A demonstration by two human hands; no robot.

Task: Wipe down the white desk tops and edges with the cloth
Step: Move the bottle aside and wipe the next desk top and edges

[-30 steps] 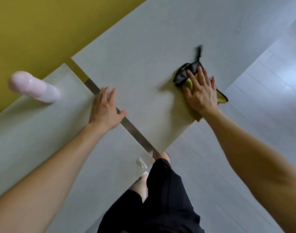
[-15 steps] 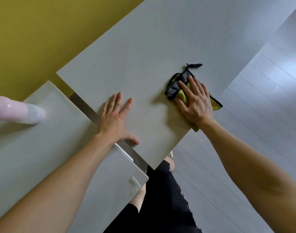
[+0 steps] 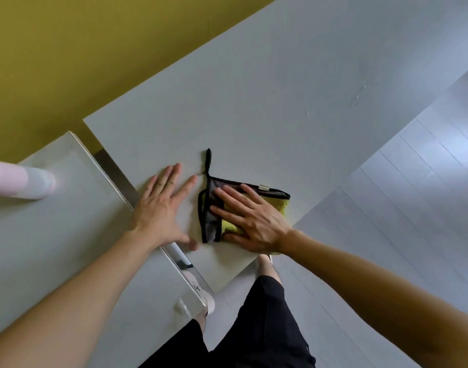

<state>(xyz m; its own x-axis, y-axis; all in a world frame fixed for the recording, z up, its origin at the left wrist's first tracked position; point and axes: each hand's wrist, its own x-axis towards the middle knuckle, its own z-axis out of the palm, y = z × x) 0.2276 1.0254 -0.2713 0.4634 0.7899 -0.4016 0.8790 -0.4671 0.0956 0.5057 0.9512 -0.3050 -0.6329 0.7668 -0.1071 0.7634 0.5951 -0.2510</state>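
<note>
1. head view: cloth [image 3: 276, 204] lies near the white desk's [image 3: 267, 107] 6 o'clock corner, swept in from the 3 o'clock edge.
2. right hand [image 3: 254, 221] flat, pressing it; left hand [image 3: 158, 211] flat, grasping nothing, at cloth's 9 o'clock.
3. judgement: near strip covered; edges remain.

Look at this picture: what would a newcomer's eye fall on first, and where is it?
The yellow-and-grey cloth with black trim lies by the near corner of the white desk top, with the right hand pressed flat on it. The left hand rests flat left of it, and a mustard-yellow wall fills the upper left.
</note>
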